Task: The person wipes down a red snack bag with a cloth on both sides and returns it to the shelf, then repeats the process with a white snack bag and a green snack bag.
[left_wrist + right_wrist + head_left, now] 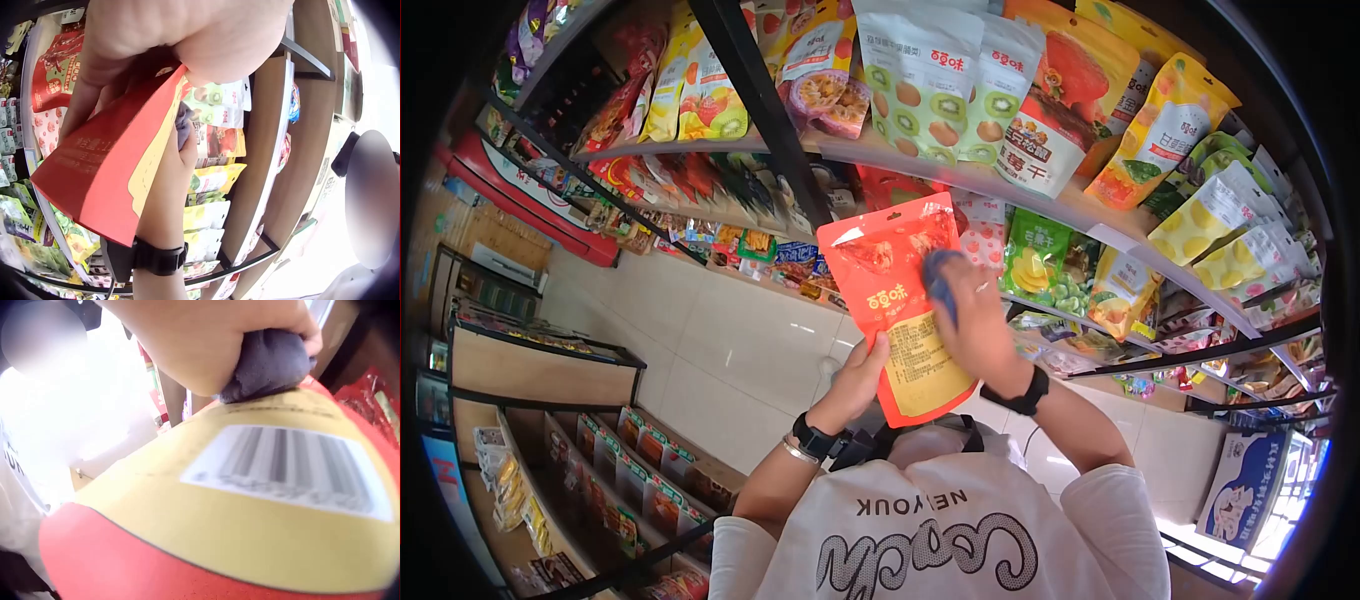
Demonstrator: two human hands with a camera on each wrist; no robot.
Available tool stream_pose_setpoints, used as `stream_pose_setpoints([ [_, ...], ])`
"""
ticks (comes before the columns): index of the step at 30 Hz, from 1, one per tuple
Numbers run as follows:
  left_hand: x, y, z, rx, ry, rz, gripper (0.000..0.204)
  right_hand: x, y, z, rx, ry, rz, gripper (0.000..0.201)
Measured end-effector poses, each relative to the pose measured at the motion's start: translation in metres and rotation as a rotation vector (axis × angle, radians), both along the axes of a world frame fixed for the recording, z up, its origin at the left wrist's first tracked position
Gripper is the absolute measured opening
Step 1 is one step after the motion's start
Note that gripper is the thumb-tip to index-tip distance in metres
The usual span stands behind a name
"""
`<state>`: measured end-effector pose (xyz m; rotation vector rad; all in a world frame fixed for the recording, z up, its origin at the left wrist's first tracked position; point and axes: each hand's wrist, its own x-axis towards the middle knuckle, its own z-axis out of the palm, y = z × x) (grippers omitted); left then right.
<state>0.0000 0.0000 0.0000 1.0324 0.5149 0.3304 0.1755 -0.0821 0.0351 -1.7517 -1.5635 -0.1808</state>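
Observation:
A red snack pouch with a yellow printed label panel is held up in front of the chest, its label side facing the head camera. My left hand grips the pouch by its left edge, thumb on the label side. In my right hand is a bunched dark blue cloth, pressed on the pouch's right side. The right wrist view shows the cloth against the yellow panel, just above a white barcode. From the left wrist view, the pouch's red bottom fold faces the camera.
A shelf stands close ahead, filled with upright pouches such as kiwi packs and a yellow mango-coloured pack. A black upright post crosses it. Lower left is another rack of packaged goods. Pale tiles cover the floor.

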Motion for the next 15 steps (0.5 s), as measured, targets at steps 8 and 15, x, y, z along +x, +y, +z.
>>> stream_pose_setpoints([
  [8,-0.007,-0.002,-0.001,0.084,0.046,-0.051,0.049,0.001,-0.004,-0.002,-0.039,-0.006,-0.003,0.053],
  [15,-0.005,0.003,-0.002,0.16,0.088,0.005,0.046,-0.025,-0.013,-0.001,-0.064,-0.143,0.248,0.05],
])
